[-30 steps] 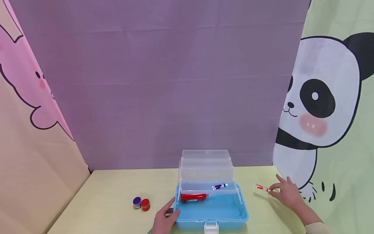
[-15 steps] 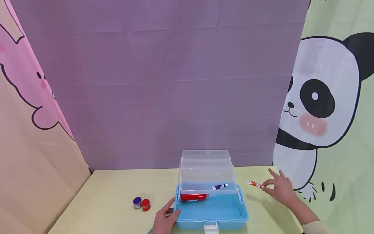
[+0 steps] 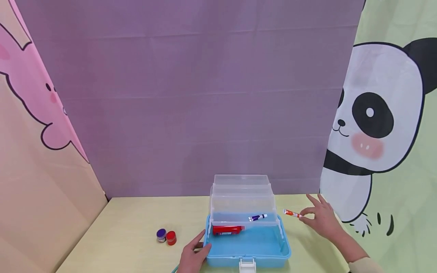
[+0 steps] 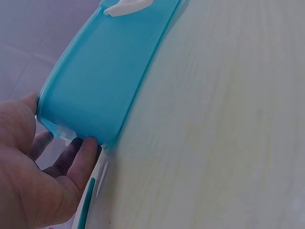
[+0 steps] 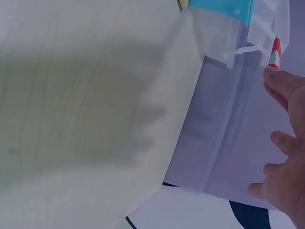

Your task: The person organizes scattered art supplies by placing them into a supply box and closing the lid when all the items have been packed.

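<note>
A blue storage box [image 3: 250,261] with a clear fold-up lid and trays [image 3: 242,203] stands raised on the table. My left hand [image 3: 192,257] grips its left side, the thumb at the rim and fingers against the outer wall, as the left wrist view of the hand [image 4: 52,176] shows. My right hand [image 3: 322,220] pinches an orange-and-white paint tube [image 3: 291,213] between thumb and index finger, just right of the box, the other fingers spread. In the right wrist view the tube [image 5: 275,52] overlaps the clear trays. Inside lies a red bottle [image 3: 227,230]; a purple paint tube [image 3: 257,217] lies on a tray.
Left of the box, a purple-lidded jar [image 3: 161,235] and a red jar [image 3: 171,238] stand side by side on the pale table [image 3: 136,220]. A white latch [image 3: 247,265] hangs at the box front. A purple cloth [image 3: 187,113] hangs behind the table.
My right hand has moved left with the orange paint tube, closer to the box, and slightly upward in view. The left hand stays on the box's side.
</note>
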